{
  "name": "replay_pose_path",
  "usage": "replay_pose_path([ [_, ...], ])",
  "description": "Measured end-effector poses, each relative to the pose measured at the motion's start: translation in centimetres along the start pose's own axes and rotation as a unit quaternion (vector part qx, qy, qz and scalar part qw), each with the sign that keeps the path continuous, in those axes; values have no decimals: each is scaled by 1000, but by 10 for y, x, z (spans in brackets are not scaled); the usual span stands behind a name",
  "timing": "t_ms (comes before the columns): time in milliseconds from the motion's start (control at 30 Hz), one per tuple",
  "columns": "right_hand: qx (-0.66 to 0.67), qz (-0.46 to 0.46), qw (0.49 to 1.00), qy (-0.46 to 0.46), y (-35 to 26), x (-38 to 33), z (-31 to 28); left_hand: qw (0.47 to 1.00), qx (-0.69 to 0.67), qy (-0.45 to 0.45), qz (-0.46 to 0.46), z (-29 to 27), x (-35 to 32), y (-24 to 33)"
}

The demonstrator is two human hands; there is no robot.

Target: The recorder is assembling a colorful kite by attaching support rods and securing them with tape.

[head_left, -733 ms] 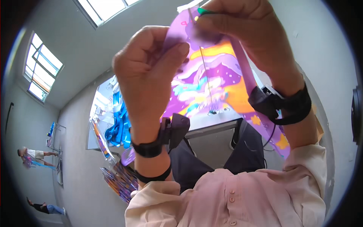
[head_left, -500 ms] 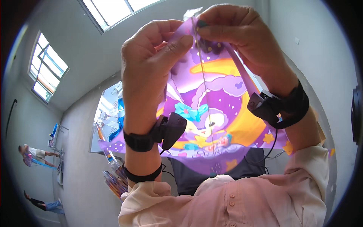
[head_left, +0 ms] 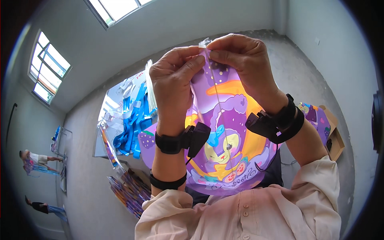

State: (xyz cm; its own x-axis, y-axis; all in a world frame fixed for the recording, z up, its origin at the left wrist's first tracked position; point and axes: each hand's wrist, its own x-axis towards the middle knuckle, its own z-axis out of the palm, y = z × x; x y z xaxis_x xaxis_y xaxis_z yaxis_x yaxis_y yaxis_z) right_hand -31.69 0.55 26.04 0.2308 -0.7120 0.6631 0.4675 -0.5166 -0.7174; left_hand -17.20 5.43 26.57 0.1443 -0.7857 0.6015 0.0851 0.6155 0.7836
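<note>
Bright daylight from windows (head_left: pixel 48 68) at upper left and a skylight (head_left: pixel 116 8) at top; both blown out. Soft, weak shadows. Strong fisheye bending at the edges, black vignette corners. Centre sharp, periphery slightly soft. No motion blur.

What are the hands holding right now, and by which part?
Both hands, left hand and right hand, pinch the purple cartoon-printed sheet at its top edge.

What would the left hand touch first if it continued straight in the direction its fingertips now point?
Most likely the right hand: the left hand points across the top edge of the purple cartoon sheet, where both hands pinch nearly fingertip to fingertip. Depth between them is unclear.
</note>
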Motion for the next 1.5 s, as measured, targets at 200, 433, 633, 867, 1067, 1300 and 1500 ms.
replay_pose_path([
  [200,-29,-22,999,0,-2,-5,0,999,-47,-27,1,-3,-2,-1],
  [433,11,-23,1000,-1,-5,-9,0,986,-138,-25,-87,-9,2,8],
  [633,6,-4,1000,-21,-1,-8,-3,965,-153,-110,-180,-26,28,0],
  [867,-6,-9,999,-31,-2,-8,-3,959,-130,-182,-172,-33,32,-2],
  [1067,-49,-15,998,-32,-6,-13,2,962,-110,-189,-165,-34,26,7],
  [1300,-28,-8,999,-37,-2,-7,3,970,-49,-203,-124,-40,34,7],
  [1500,-45,-17,998,-32,3,-6,3,971,29,-223,-79,-45,39,3],
])
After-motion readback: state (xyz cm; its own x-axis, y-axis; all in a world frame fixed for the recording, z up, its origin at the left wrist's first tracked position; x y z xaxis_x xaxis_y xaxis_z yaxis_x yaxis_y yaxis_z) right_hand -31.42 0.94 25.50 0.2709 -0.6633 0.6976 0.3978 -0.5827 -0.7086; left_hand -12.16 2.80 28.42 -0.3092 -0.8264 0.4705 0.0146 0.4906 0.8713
